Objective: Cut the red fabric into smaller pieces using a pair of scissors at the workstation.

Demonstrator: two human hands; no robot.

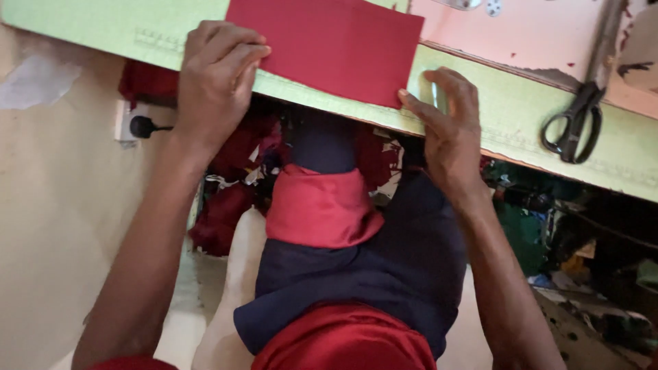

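red cloth piece [329,44] at green table [521,109] edge, left hand [216,75] and right hand [445,130] fingers open, flat

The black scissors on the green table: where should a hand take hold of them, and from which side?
Take the black scissors by the two handle loops, which lie toward the table's near edge; the shut blades point away toward the far side. Come from the near edge, probably with the right hand, which is the closer one. They lie flat with bare table around them, so nothing blocks the handles.
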